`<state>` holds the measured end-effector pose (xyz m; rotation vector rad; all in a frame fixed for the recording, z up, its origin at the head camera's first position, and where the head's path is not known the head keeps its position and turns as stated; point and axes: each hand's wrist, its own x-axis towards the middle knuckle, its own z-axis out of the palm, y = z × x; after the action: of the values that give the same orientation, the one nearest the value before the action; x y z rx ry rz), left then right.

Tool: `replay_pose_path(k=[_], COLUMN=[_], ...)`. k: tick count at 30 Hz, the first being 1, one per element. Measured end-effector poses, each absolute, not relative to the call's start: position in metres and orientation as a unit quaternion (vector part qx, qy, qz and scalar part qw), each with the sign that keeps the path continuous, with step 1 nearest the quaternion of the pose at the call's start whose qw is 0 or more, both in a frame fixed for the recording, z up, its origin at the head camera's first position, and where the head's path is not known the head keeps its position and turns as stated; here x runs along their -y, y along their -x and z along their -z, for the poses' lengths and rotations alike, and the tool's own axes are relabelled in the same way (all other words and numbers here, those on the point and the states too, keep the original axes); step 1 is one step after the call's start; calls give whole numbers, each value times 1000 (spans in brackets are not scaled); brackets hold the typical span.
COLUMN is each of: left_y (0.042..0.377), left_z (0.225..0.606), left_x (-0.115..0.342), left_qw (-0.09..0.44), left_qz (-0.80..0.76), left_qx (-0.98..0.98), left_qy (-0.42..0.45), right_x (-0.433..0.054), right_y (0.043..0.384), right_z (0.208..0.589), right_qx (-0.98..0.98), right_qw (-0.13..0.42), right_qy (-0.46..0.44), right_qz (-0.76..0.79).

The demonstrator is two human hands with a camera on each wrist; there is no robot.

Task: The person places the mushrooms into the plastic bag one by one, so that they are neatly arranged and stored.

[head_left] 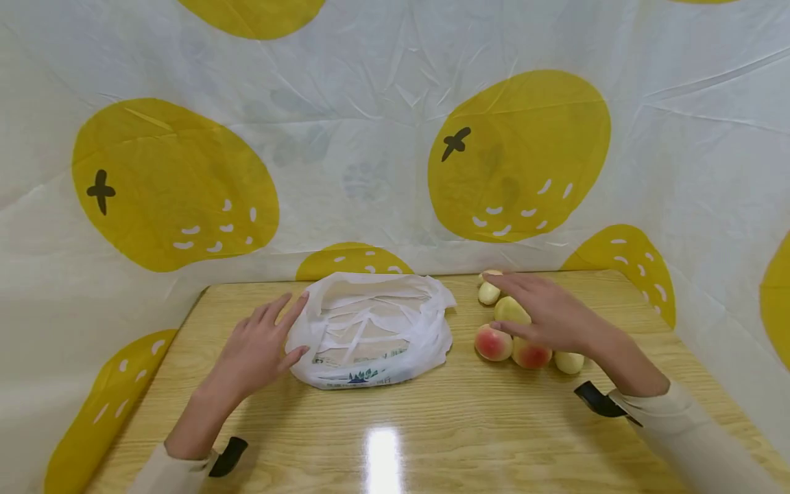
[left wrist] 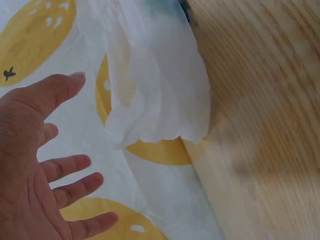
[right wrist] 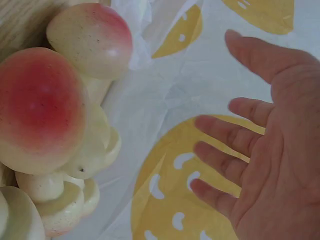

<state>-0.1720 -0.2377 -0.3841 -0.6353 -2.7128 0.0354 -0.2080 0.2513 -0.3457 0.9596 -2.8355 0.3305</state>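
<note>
A white plastic bag (head_left: pixel 432 339) with green print sits on the table, its mouth spread wide and facing up. At its left rim my left hand (head_left: pixel 253 350) hovers, fingers extended and thumb apart; in the left wrist view the bag (left wrist: pixel 160 85) lies beyond the spread fingers. My right hand (head_left: pixel 549 312) reaches over a group of fruit, palm free and fingers straight. Below it are a red-blushed peach (head_left: pixel 492 343), a second peach (head_left: pixel 532 355) and a yellowish round fruit (head_left: pixel 511 310), partly hidden by the hand. The right wrist view shows pale mushroom-like pieces (right wrist: pixel 60 205) beside the peaches.
A pale oval piece (head_left: pixel 489 294) lies behind the fruit, and another (head_left: pixel 568 362) at its right. The wooden table (head_left: pixel 296 439) ends at the back against a hanging white cloth (head_left: pixel 358 171) with yellow fruit prints. Black bands circle both wrists.
</note>
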Motion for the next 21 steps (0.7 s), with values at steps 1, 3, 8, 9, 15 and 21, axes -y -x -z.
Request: replay_pose_path(k=[1, 3, 8, 9, 15, 21], left_y=[173, 174, 178, 178, 185, 193], left_z=[384, 386, 388, 388, 391, 393], left_x=[238, 240, 244, 244, 247, 250], left_qw=[164, 151, 114, 105, 65, 17], left_qz=[-1, 26, 86, 95, 143, 205], left_qx=[963, 967, 973, 974, 972, 964], left_qy=[216, 204, 180, 176, 177, 169], right_x=[-253, -256, -264, -265, -271, -275], right_y=[209, 211, 216, 217, 222, 228], right_z=[345, 343, 340, 340, 343, 349], right_qx=[939, 938, 936, 934, 918, 910], right_qw=[61, 51, 22, 19, 11, -21], right_qy=[-316, -312, -300, -302, -334, -351], right_qz=[-121, -142, -184, -190, -213, -220])
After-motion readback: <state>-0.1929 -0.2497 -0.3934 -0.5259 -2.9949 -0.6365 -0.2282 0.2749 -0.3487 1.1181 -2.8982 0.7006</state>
